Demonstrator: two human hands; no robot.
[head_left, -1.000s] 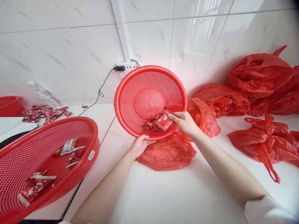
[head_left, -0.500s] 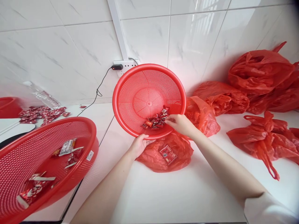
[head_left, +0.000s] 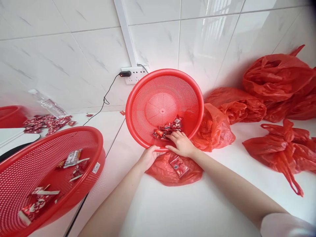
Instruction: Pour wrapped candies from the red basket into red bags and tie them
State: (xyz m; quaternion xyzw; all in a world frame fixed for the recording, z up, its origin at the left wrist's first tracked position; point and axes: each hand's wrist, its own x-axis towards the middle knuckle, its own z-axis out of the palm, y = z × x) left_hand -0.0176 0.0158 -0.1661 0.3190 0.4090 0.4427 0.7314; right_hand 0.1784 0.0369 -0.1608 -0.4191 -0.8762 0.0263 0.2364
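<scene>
A round red plastic mesh basket (head_left: 164, 82) is tilted toward me against the wall. My left hand (head_left: 148, 158) is closed on its lower rim, thumb on top. Small red snack packets (head_left: 176, 124) lie piled at the low side inside it. My right hand (head_left: 182, 144) reaches over that rim with its fingers stretched out and apart, fingertips touching the packets. Whether it grips any is not visible, but none shows in it. Beneath the basket, a red plastic bag (head_left: 163, 172) lies on the white table with one flat red packet (head_left: 179, 166) on it.
To the left stands a second red mesh basket (head_left: 74, 135) holding several packets. Behind it are a heap of red packets (head_left: 49, 123) and a clear plastic bottle (head_left: 46, 102). Knotted red bags (head_left: 283, 146) fill the right side. A cable (head_left: 105, 98) runs from a power strip (head_left: 134, 75).
My right hand has gone from a pinch at the right of the pile to spread fingers lower and further left. The basket appears slightly further right, with the whole view shifted.
</scene>
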